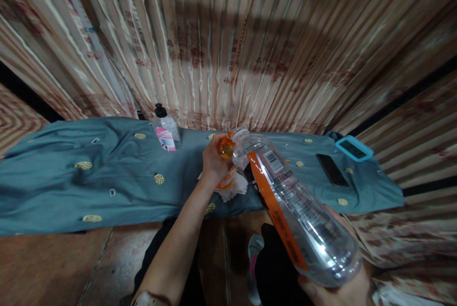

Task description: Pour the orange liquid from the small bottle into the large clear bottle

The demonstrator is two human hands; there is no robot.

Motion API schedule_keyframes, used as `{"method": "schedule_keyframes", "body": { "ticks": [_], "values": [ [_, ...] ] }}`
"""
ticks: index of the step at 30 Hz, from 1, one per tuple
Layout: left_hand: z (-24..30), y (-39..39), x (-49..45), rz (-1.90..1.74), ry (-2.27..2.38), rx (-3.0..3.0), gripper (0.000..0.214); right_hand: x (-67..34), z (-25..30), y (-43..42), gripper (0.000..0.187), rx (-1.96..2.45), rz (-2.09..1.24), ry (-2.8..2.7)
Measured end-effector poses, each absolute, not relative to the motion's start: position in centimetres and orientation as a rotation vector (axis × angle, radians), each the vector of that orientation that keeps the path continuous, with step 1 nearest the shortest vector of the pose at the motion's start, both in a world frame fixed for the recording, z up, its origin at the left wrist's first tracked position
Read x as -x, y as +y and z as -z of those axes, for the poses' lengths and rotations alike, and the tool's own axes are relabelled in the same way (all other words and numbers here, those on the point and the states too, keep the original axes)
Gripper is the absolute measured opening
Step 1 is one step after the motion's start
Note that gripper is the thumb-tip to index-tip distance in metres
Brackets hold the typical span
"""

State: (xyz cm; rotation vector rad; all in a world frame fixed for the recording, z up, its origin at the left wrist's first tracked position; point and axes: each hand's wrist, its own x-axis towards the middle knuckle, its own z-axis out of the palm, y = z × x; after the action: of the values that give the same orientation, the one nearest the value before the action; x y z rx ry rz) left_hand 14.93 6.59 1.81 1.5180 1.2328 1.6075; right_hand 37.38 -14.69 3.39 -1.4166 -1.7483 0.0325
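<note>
My left hand is closed around the upper part of a small bottle of orange liquid. The lower part of that bottle shows below my fingers, on a crumpled white tissue. My right hand supports the base of a large clear plastic bottle with an orange and black label. The large bottle lies tilted, its base towards me and its mouth at the top of the small bottle. Whether the two mouths touch, I cannot tell. It looks almost empty.
A teal cloth with pineapple prints covers the narrow table. At the left stands a pump bottle with a pink label. A dark phone and a blue-framed device lie at the right. A pleated curtain hangs behind.
</note>
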Motion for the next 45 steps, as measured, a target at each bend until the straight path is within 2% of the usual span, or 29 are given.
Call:
{"method": "schedule_keyframes", "body": {
  "ticks": [8,12,15,20,24,29,33,39,45],
  "values": [
    [-1.8,6.6,-15.0,-1.619,1.228,-1.505,0.039,-34.5,-4.0,-15.2,0.098,1.618,-0.182,-1.383],
    [-1.9,6.6,-15.0,-1.611,1.245,-1.507,0.040,-35.4,-3.5,-15.2,0.094,1.531,-0.170,-1.514],
    [-1.9,6.6,-15.0,-1.618,1.239,-1.503,0.039,-36.8,-2.9,-15.0,0.098,1.429,-0.124,-1.694],
    [-1.8,6.7,-15.0,-1.596,1.217,-1.484,0.039,-37.5,-2.4,-14.8,0.097,1.409,-0.151,-1.705],
    [-1.7,6.7,-15.1,-1.609,1.201,-1.480,0.040,-36.7,-2.4,-14.7,0.096,1.382,-0.188,-1.672],
    [-1.3,6.9,-15.1,-1.602,1.204,-1.488,0.041,-35.5,-2.6,-14.5,0.101,1.485,-0.310,-1.359],
    [-0.6,7.2,-15.0,-1.603,1.182,-1.499,0.044,-36.1,-2.3,-14.3,0.099,1.378,-0.352,-1.537],
    [-0.9,7.1,-14.9,-1.584,1.212,-1.516,0.043,-35.3,-3.0,-14.3,0.096,1.396,-0.469,-1.407],
    [-1.3,7.1,-14.9,-1.585,1.220,-1.484,0.046,-33.8,-3.5,-14.4,0.103,1.419,-0.564,-1.229]
  ]
}}
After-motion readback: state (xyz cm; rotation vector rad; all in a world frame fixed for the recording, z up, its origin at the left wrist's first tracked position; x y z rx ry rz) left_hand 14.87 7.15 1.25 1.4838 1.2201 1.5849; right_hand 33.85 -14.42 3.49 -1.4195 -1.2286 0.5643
